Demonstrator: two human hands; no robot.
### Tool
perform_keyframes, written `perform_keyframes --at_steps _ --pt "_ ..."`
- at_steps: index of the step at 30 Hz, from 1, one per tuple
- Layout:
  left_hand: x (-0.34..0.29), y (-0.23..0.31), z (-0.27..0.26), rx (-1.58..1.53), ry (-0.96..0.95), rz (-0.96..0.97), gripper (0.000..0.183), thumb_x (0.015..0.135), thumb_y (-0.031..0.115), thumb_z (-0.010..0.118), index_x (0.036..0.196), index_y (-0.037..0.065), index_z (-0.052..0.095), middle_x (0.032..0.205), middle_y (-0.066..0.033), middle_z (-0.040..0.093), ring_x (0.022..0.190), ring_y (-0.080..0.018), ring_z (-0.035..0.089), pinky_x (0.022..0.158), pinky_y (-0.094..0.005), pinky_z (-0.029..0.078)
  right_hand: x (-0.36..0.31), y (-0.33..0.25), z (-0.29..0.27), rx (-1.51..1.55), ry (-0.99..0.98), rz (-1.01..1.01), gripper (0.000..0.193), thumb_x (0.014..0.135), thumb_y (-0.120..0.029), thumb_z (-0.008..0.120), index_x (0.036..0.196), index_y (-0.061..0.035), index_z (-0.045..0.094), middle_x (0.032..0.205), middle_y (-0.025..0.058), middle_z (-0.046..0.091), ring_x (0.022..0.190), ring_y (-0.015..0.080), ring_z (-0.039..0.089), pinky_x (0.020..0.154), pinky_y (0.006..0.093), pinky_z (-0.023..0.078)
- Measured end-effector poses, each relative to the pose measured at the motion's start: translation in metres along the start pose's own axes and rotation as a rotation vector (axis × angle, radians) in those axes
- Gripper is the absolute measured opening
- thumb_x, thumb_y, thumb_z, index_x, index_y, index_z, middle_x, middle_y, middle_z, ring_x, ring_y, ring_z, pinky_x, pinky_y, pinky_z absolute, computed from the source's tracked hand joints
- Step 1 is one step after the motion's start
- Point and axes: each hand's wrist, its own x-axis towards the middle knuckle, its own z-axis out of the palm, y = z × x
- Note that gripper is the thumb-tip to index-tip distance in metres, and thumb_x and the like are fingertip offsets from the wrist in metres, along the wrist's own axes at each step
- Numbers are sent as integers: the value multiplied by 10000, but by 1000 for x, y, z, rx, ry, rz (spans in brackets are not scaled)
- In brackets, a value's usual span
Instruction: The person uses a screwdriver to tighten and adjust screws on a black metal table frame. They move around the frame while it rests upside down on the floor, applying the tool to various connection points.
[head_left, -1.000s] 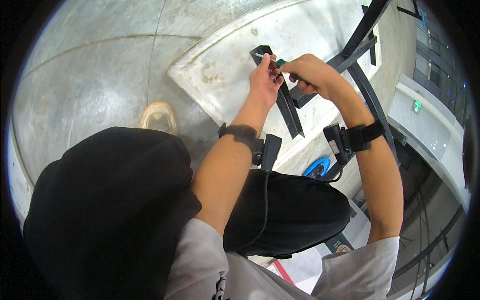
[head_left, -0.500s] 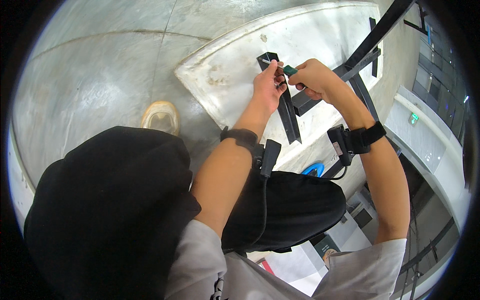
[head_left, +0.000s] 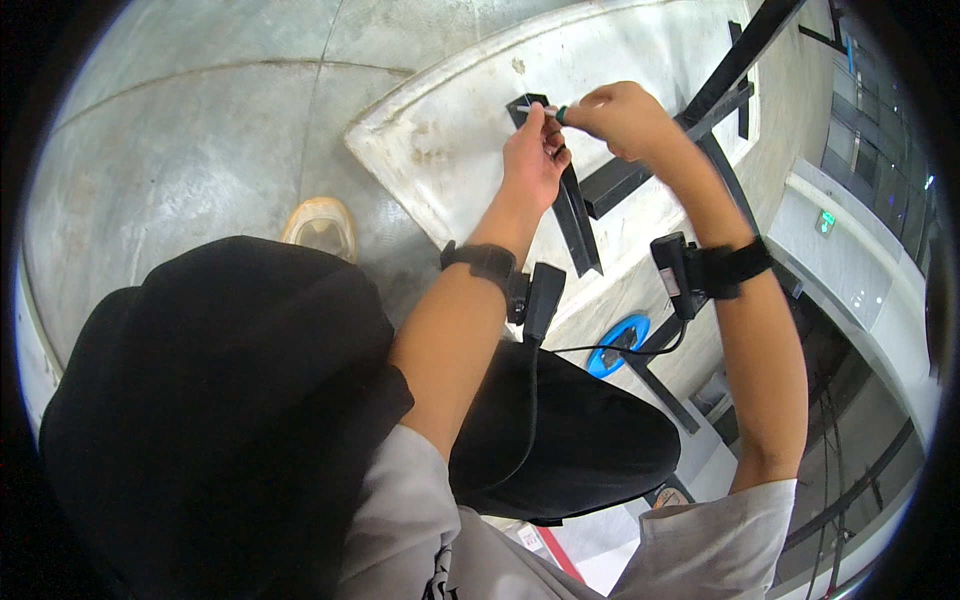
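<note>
The right hand (head_left: 625,122) had rolled over the green-handled screwdriver (head_left: 562,116) within the last half second, its closed grip now hiding most of the handle. The left hand (head_left: 532,165) had stayed put, fingertips pinched around the shaft — above the far end of the black metal bar (head_left: 577,230) on the white panel (head_left: 430,150) — so the tool seemed turned rather than moved away.

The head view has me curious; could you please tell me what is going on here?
A person's right hand grips a green-handled tool while the left hand pinches its shaft. The tool's tip is at one end of a black bar over a white board; I can't tell whether they touch. A blue dish sits nearby.
</note>
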Motion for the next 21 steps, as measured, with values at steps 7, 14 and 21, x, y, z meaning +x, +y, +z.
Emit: perform_keyframes --at_steps 7,14,21 --pt "3 2 -9 81 20 -47 196 872 321 528 845 129 555 721 47 487 654 -84 439 624 -260 390 -21 33 12 849 -170 189 273 834 -257 556 883 11 545 587 0 475 388 -2 300 308 135 189" --pt "10 1 -14 193 -44 -5 215 888 326 495 847 119 538 741 23 483 688 -102 440 631 -274 390 -20 29 6 70 68 -186 279 687 -234 596 651 42 589 514 117 529 380 181 487 387 310 414" --pt "2 8 -23 138 -65 90 237 854 338 550 792 109 537 694 10 480 651 -101 456 608 -267 403 -31 19 34 -520 402 -659 181 654 -153 614 720 15 615 734 203 621 678 302 628 597 337 515"
